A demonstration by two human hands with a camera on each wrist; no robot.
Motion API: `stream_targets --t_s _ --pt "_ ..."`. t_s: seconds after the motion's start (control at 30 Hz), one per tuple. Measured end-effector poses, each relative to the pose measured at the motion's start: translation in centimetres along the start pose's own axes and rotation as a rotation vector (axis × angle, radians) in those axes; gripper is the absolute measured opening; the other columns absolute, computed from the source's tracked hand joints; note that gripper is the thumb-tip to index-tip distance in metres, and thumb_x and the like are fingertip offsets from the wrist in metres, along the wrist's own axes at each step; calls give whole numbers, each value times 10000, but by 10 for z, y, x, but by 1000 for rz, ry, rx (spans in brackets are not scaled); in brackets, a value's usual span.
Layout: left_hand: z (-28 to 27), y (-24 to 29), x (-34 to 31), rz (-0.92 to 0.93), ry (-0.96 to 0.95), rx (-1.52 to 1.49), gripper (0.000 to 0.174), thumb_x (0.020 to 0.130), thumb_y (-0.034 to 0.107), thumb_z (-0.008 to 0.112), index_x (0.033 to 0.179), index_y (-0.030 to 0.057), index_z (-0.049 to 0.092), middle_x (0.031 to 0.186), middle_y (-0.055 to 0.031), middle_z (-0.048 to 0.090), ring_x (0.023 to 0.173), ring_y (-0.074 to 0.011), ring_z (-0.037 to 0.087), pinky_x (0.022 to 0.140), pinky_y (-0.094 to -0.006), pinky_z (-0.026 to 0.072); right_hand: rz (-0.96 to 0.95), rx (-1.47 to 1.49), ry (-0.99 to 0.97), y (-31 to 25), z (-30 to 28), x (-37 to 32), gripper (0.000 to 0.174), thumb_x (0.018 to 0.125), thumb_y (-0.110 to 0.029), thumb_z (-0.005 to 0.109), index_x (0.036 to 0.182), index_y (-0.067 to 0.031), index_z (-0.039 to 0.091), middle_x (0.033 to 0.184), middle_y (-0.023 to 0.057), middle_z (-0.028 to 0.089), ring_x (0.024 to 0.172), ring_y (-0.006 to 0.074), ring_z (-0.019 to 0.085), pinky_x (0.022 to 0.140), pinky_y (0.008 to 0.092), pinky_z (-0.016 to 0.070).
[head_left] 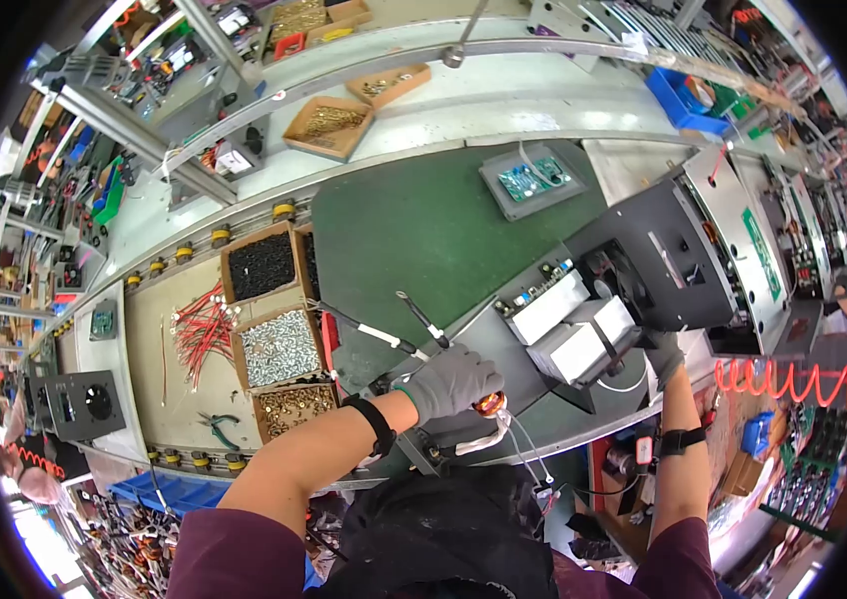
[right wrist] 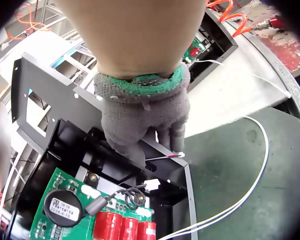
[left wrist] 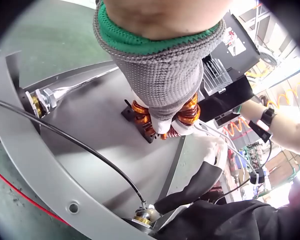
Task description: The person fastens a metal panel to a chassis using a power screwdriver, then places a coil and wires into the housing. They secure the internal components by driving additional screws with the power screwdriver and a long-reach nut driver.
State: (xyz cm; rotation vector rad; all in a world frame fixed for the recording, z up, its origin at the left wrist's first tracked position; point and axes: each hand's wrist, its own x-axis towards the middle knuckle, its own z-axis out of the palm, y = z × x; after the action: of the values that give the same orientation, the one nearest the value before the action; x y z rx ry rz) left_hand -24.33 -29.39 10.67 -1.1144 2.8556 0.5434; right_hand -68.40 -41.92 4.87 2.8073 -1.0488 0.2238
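My gloved left hand [head_left: 458, 382] grips a copper-wound coil [left wrist: 188, 113] over the grey sheet-metal panel [left wrist: 102, 140]. Orange windings show on both sides of the fingers in the left wrist view; the middle of the coil is hidden beneath them. White sleeved leads [head_left: 483, 437] trail from the coil toward the body. The gloved right hand [right wrist: 145, 117] holds the side wall of a black metal case [right wrist: 177, 187], with fingers on both sides of it. Inside that case lies a green circuit board [right wrist: 65, 187] with red capacitors [right wrist: 108, 226] and a round black part [right wrist: 63, 208].
Boxes of silver screws [head_left: 282, 349], black parts [head_left: 262, 268] and brass parts [head_left: 293, 409] stand at the left, near red wires [head_left: 206, 339] and pliers [head_left: 218, 429]. A tray with a circuit board [head_left: 533, 180] rests at the back of the green mat [head_left: 403, 230].
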Motion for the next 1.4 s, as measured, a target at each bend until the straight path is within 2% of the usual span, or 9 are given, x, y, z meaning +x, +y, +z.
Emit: stream_targets --t_s 0.1,0.27,0.47,0.57,0.93,1.17,1.23,1.27,1.4 --pt "-1 0 -1 16 35 -3 164 794 207 608 946 176 555 918 -1 597 909 -184 601 816 -339 447 777 899 -78 -6 21 -1 426 758 -222 677 1167 -112 636 1243 143 565 1165 346 501 1029 455 357" --pt "-16 -2 -2 -1 -72 19 270 777 254 656 1017 179 555 988 -21 579 941 -200 589 816 -349 433 422 217 -223 -29 -52 37 305 796 -105 587 1095 -97 648 1204 158 563 1141 358 494 1003 422 373" --pt "-69 -10 -29 6 -47 -43 450 729 274 701 1164 218 598 1169 -83 508 1167 -287 470 983 -424 378 772 592 -155 -87 -166 85 253 742 -179 603 943 -45 677 861 206 669 856 366 644 732 418 497" --pt "-89 -32 -22 -14 -226 -124 451 777 245 657 1219 222 577 1059 -96 570 1019 -317 576 883 -439 458 1006 440 -498 -94 -216 110 319 705 -265 619 852 14 670 813 249 648 826 400 639 726 427 500" --pt "-102 -89 19 -420 -630 -305 446 898 280 554 1340 258 497 1198 -108 613 1039 -317 627 873 -401 501 842 60 -325 -89 -169 143 287 844 -315 545 903 -39 600 879 225 642 873 420 605 742 507 468" --pt "-165 -194 -60 -482 -150 -153 565 817 301 649 1344 176 488 1163 -135 628 1065 -322 609 917 -406 481 820 102 -176 -81 -138 129 293 882 -288 481 908 -5 551 860 280 603 871 474 564 714 542 427" --pt "-153 -220 -109 -531 -63 -112 461 811 290 640 1238 128 574 1123 -128 647 1028 -324 623 890 -423 492 847 130 -118 -80 -132 125 297 874 -289 499 898 3 548 848 282 598 853 476 561 684 531 417" --pt "-141 -228 -129 -646 -203 -131 392 811 297 624 1153 105 614 1096 -133 655 1014 -329 625 876 -432 493 910 178 -277 -78 -138 128 455 895 -332 492 1165 26 572 1046 266 626 979 425 592 800 451 460" --pt "-33 -226 -214 -867 -522 -301 410 820 363 560 1045 42 681 1058 -196 663 1000 -365 631 905 -429 481 940 250 -227 -83 -139 128 379 903 -311 529 1081 19 579 966 242 639 933 407 607 745 434 455"
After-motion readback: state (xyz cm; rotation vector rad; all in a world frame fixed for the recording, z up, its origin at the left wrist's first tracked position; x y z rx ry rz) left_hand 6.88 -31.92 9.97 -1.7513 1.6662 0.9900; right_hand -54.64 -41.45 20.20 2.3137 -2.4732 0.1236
